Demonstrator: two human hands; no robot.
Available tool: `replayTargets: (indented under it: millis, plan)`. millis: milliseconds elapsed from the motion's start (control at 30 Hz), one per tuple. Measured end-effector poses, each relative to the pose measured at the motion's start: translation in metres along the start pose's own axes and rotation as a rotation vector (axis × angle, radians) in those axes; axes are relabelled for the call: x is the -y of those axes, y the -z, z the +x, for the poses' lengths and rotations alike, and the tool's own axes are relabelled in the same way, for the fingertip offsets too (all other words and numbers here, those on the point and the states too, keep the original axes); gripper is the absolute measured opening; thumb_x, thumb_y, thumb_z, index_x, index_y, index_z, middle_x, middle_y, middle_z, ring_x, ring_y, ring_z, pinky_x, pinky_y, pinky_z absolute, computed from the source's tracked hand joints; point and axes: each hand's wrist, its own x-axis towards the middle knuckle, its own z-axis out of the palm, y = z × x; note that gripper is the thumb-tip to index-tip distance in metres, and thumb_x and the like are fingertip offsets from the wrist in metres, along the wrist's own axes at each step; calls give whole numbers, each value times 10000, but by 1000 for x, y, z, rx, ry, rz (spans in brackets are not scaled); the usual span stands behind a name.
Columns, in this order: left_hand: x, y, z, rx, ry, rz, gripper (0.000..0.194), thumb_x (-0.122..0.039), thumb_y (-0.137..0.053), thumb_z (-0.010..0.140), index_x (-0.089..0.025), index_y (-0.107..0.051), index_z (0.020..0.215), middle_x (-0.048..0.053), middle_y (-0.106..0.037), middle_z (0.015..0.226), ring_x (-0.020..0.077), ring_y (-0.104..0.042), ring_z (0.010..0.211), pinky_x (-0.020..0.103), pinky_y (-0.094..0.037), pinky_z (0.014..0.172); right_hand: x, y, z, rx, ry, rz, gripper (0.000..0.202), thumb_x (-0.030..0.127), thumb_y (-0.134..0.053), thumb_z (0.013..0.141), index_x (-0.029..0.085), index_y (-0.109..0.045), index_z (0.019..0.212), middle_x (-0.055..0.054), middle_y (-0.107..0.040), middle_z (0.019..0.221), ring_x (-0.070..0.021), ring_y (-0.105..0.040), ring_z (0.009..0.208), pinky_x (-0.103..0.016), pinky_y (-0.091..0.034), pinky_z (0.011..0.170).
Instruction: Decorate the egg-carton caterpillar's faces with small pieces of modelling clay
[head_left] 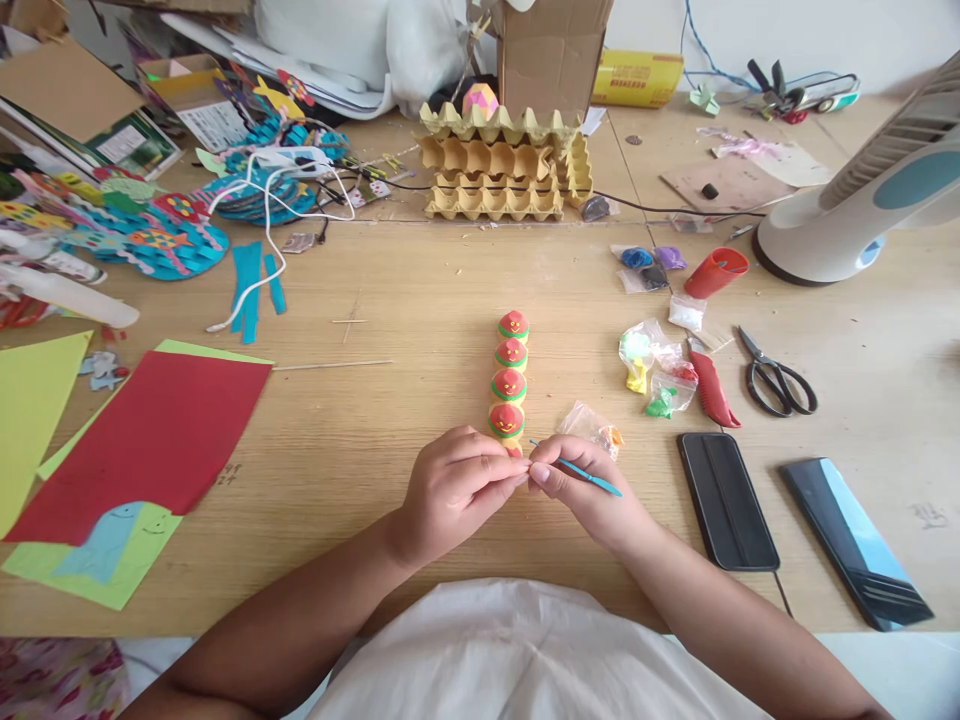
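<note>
A strip of egg-carton cups (pixel 509 384) runs away from me down the middle of the table. Its domes are red on top with green bands and small yellow faces. The near end is partly hidden behind my fingers. My left hand (pixel 461 490) is closed in a pinch at that end, and whatever sits between its fingertips is too small to make out. Between thumb and fingers, my right hand (pixel 581 487) holds a thin blue modelling tool (pixel 592 477), and its fingertips meet those of the left. A clear plastic bag (pixel 590 426) with an orange bit lies just beyond the right hand.
To the right lie bags of coloured clay (pixel 660 372), a red cutter (pixel 712 383), scissors (pixel 778 375), a black phone (pixel 727 500) and a dark glossy slab (pixel 855 540). Red paper (pixel 165 430) is at left. Egg cartons (pixel 495 160) and a white fan (pixel 847 190) stand farther back.
</note>
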Motion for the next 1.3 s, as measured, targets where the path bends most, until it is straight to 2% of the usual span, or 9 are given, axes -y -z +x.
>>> replayTargets:
  millis: [367,633,800,1000,1167,1300]
  plan:
    - [3,-2,-2,-7,17,43,168,-158,-762,897,-209,-735,1055,10,-748,848,118,-641,719,246,-538,681,-2,-1,3,-57,-4,22,260,422,-802,864,198,-693,790,18,-651,719,-109,-564,666,-257,-476,697]
    - [2,-1,0,7,27,61,111,-121,-725,905,-213,-736,966,9,-747,814,122,-636,692,254,-521,658,0,-2,2,-75,-16,7,249,420,-804,854,202,-695,806,-2,-674,768,-135,-608,726,-279,-509,738]
    - [1,0,1,11,18,75,125,-97,-713,901,-211,-726,951,8,-749,824,119,-630,694,253,-522,669,-1,-2,2,-70,-25,-12,214,402,-813,841,212,-720,874,-9,-692,818,-148,-627,771,-288,-521,759]
    - [-1,0,0,23,-11,106,150,-77,-721,881,-211,-712,948,8,-745,827,123,-629,691,257,-520,674,-1,-2,2,-58,-12,10,194,380,-807,840,209,-718,865,-2,-686,807,-141,-629,766,-285,-521,765]
    - [-1,-1,-1,40,-33,127,145,-77,-721,872,-211,-710,927,8,-749,820,126,-639,685,262,-527,674,1,-3,2,-66,-11,-44,204,370,-804,823,202,-689,830,4,-652,773,-136,-586,727,-275,-484,706]
    - [-1,-1,1,28,28,33,144,-74,-727,869,-207,-719,925,10,-749,825,129,-655,709,265,-539,687,1,-2,2,-97,11,-103,160,325,-752,845,193,-673,802,4,-628,740,-129,-537,689,-261,-423,643]
